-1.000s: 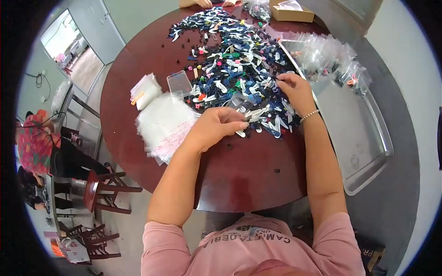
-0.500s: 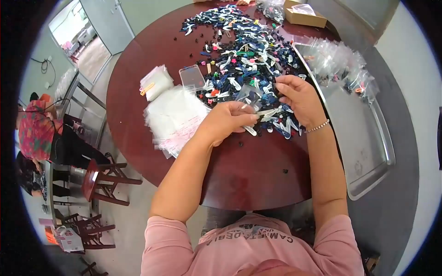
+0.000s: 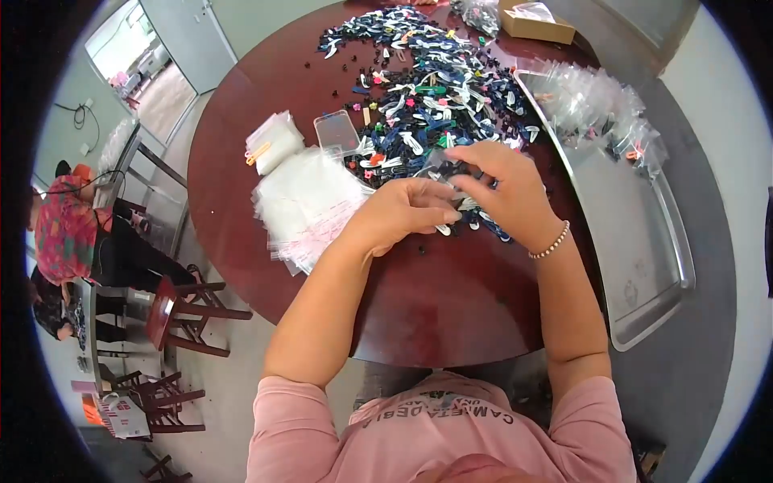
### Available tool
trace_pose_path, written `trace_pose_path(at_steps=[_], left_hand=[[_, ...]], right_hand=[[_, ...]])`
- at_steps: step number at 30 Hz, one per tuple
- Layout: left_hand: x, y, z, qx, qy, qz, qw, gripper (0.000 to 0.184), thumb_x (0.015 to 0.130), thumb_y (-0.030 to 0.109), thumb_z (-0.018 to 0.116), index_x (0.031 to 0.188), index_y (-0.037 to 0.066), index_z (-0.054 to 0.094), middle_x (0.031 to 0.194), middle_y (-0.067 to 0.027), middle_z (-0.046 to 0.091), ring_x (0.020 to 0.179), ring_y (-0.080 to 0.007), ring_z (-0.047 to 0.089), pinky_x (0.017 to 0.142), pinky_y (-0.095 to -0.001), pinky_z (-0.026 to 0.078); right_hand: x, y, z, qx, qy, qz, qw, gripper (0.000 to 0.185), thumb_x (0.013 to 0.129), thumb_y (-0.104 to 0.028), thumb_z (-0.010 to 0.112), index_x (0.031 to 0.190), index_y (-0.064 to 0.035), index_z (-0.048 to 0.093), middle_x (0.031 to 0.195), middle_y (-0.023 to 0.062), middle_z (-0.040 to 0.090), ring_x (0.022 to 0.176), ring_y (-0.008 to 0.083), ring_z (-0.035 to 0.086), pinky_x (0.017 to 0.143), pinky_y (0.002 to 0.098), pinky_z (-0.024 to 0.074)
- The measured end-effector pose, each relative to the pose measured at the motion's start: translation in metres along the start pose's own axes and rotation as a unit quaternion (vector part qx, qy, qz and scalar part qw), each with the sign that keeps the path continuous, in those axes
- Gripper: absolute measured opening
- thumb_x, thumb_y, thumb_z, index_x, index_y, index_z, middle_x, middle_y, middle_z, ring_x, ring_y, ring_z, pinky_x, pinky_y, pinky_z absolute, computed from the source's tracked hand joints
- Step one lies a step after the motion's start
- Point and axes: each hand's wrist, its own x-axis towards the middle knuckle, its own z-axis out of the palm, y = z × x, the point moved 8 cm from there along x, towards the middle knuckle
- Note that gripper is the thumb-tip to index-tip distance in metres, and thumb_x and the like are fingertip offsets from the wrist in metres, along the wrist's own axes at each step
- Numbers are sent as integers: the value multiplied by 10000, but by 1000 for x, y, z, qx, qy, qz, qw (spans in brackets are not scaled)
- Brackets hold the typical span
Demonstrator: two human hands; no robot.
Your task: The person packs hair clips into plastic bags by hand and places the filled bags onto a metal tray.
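My left hand is closed on a small clear plastic bag, which shows partly above its fingers. At the bag, close to my left fingertips, is my right hand. Its thumb and fingers are bent together around something small and dark that I cannot make out. Under and beyond both hands spreads a heap of hair clips, mostly dark blue, black and white, with a few bright ones. Left of my left hand lies a fanned stack of clear bags.
A clear shallow box and a bundle of bags lie on the round table. On the right a metal tray holds filled bags. A cardboard box stands at the back. Other people stand at the left.
My right hand has moved left and slightly down, from above the heap to the bag. My left hand stays nearly in place, still holding the bag.
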Motion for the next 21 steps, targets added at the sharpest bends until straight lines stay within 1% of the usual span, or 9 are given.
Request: trace_pose_path(at_steps=[2, 6, 8, 10, 13, 15, 18, 19, 21], left_hand=[[0, -1, 3, -8, -13, 3, 1000, 393, 812, 120, 738, 1173, 29, 612, 998, -56, 684, 902, -117, 650, 719, -228, 499], [1, -2, 2, 4, -3, 2, 1000, 376, 821, 118, 730, 1168, 27, 617, 1001, -61, 685, 903, -124, 651, 733, -240, 498], [1, -2, 0, -8, 3, -9, 1000, 363, 829, 123, 724, 1163, 28, 620, 1001, -63, 687, 904, -128, 653, 742, -246, 497], [1, 2, -7, -12, 38, 8, 999, 339, 850, 147, 709, 1159, 36, 624, 987, -63, 693, 905, -139, 657, 761, -251, 492], [-1, 6, -14, -25, 79, 17, 996, 280, 870, 193, 692, 1110, 57, 638, 960, -59, 700, 910, -148, 659, 787, -287, 492], [-3, 7, -19, -41, 116, 16, 992, 225, 879, 212, 682, 1058, 80, 648, 958, -53, 702, 918, -144, 653, 804, -326, 491], [-4, 7, -21, -33, 127, 14, 991, 218, 879, 212, 682, 1058, 90, 650, 961, -52, 703, 916, -140, 650, 807, -326, 489], [-4, 6, -21, -33, 125, 12, 992, 218, 879, 212, 682, 1058, 90, 650, 961, -52, 703, 916, -140, 650, 807, -326, 489], [-3, 5, -21, -40, 128, 12, 991, 228, 879, 214, 683, 1066, 88, 649, 960, -53, 702, 913, -138, 649, 810, -325, 490]], right_hand=[[-3, -10, 4, -29, 1, -62, 998, 263, 797, -91, 701, 1059, -84, 675, 953, 87, 665, 712, 215, 603, 600, 291, 487], [0, -13, -4, 40, 6, -75, 996, 216, 824, -104, 690, 1035, -55, 687, 950, 99, 689, 715, 189, 619, 616, 277, 490], [-1, 10, -24, 58, 74, 44, 995, 193, 851, -57, 668, 1036, -8, 691, 930, 71, 709, 840, 116, 651, 743, 249, 510], [-3, 32, -40, 113, 102, 138, 979, 124, 860, -48, 655, 950, 25, 697, 908, 61, 706, 801, 109, 641, 726, 253, 506], [-7, 66, -52, 12, 48, 166, 985, 130, 837, -32, 657, 947, 26, 694, 894, 72, 704, 776, 105, 637, 720, 252, 504], [-10, 73, -42, -64, -32, 136, 988, 159, 803, -19, 661, 954, 18, 690, 855, 87, 694, 742, 119, 635, 706, 255, 503], [-16, 85, -31, -61, -82, 185, 977, 186, 778, -22, 672, 962, 6, 688, 818, 85, 678, 719, 140, 629, 695, 264, 502], [-13, 76, -27, -91, -96, 139, 982, 196, 761, -29, 689, 954, 6, 687, 803, 85, 669, 700, 160, 625, 674, 279, 501], [-11, 73, -18, -109, -93, 122, 982, 188, 758, -31, 695, 942, 8, 685, 796, 93, 665, 691, 165, 623, 667, 283, 501]])
